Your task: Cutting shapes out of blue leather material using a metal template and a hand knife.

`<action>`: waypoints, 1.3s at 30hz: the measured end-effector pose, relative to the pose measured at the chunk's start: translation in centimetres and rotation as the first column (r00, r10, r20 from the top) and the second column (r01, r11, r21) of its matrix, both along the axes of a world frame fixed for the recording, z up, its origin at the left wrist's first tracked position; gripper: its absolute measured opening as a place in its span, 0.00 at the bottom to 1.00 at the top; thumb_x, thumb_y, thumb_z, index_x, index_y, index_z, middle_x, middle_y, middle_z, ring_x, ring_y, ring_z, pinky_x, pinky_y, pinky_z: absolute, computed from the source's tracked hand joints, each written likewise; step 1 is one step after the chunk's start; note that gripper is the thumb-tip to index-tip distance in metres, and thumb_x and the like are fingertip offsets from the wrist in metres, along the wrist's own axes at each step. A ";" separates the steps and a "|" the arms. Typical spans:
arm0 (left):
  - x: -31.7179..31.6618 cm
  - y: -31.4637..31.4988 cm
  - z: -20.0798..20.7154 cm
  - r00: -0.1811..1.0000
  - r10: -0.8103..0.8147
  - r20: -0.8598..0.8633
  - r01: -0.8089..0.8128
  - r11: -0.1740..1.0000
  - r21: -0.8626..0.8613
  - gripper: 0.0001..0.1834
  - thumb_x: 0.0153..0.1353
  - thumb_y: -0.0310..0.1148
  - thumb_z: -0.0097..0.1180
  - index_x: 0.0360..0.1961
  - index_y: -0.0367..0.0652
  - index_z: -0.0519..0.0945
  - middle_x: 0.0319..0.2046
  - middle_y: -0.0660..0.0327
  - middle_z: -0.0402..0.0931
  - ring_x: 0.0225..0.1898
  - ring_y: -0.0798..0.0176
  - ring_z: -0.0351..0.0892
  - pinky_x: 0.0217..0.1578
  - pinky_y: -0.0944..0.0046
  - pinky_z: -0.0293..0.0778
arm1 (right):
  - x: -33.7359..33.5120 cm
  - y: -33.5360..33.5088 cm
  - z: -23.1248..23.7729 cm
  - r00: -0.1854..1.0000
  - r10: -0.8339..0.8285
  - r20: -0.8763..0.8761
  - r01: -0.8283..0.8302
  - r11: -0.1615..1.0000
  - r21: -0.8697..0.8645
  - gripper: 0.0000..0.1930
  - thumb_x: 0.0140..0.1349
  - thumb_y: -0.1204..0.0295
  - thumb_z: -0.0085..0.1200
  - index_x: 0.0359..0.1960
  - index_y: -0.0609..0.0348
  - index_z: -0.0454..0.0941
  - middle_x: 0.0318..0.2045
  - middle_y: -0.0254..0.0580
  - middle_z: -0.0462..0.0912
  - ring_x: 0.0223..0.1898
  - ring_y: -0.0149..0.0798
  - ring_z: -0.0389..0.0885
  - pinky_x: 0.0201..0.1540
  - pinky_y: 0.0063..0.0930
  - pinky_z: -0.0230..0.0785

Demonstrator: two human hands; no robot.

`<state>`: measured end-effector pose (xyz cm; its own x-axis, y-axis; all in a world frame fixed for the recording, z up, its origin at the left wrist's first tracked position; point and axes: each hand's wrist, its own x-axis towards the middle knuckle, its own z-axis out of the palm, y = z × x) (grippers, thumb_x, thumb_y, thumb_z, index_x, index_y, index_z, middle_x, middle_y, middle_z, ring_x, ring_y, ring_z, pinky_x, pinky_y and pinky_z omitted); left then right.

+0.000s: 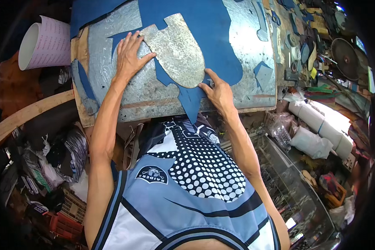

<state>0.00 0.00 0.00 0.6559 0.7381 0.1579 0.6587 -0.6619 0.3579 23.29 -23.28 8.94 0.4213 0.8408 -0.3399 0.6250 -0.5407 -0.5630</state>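
Note:
A mottled grey flat pattern piece [174, 52], rounded at its near end and notched at its far end, lies on a blue sheet of leather-like material [216, 41]. My left hand [131, 54] rests with fingers spread at the piece's left edge, its thumb reaching onto the piece. At the rounded near end is my right hand [219, 92], thumb and forefinger stretched apart and touching the rim; its other fingers are partly hidden. A pointed tongue of the blue sheet [190, 104] hangs over the table's front edge.
The worktable has a worn grey metal top [146, 102]. Blue offcuts [263, 76] lie at its right, another strip [85, 83] at its left. A white roll [46, 43] stands left. Cluttered tools, a round fan-like disc [344, 59] and wrapped rolls [321, 125] are to the right.

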 end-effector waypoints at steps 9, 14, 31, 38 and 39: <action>0.3 -0.2 0.8 0.998 -0.004 0.064 0.005 1.000 -0.018 0.47 0.55 0.60 0.64 0.68 0.41 0.67 0.71 0.54 0.60 0.74 0.49 0.52 0.72 0.46 0.45 | 0.0 -0.3 0.4 0.999 -0.022 0.031 0.021 1.000 0.016 0.28 0.56 0.61 0.67 0.59 0.50 0.75 0.35 0.52 0.84 0.32 0.51 0.82 0.37 0.43 0.73; -0.4 -0.5 1.3 0.999 0.016 0.051 -0.013 0.998 -0.059 0.50 0.54 0.61 0.64 0.70 0.40 0.63 0.71 0.53 0.60 0.74 0.49 0.50 0.72 0.46 0.43 | -0.4 -0.7 -0.4 0.999 0.006 0.037 -0.010 0.994 0.109 0.28 0.56 0.61 0.66 0.59 0.52 0.75 0.36 0.49 0.84 0.35 0.51 0.83 0.38 0.42 0.74; -0.2 -0.8 2.7 0.993 0.076 0.087 -0.064 0.989 -0.133 0.54 0.53 0.64 0.62 0.71 0.40 0.59 0.69 0.49 0.62 0.74 0.49 0.49 0.74 0.46 0.41 | -0.4 -0.5 0.2 0.997 0.051 0.065 -0.051 0.999 0.008 0.30 0.58 0.57 0.65 0.62 0.50 0.72 0.39 0.49 0.83 0.36 0.50 0.83 0.40 0.42 0.74; 0.4 -0.6 2.8 0.996 0.013 0.083 -0.004 0.995 -0.101 0.50 0.54 0.61 0.63 0.70 0.38 0.62 0.69 0.52 0.62 0.75 0.49 0.48 0.73 0.46 0.41 | -0.2 -0.7 0.2 0.996 0.000 0.089 -0.006 0.998 0.065 0.30 0.58 0.58 0.65 0.61 0.49 0.73 0.38 0.50 0.84 0.36 0.50 0.83 0.39 0.42 0.75; 0.2 -0.5 2.8 0.997 0.014 0.079 -0.007 0.996 -0.087 0.50 0.55 0.60 0.63 0.69 0.37 0.63 0.69 0.52 0.62 0.75 0.49 0.48 0.73 0.46 0.41 | -0.3 -0.5 0.4 0.998 0.023 0.058 -0.027 0.997 0.070 0.30 0.57 0.58 0.65 0.61 0.49 0.73 0.37 0.51 0.84 0.36 0.51 0.83 0.39 0.43 0.75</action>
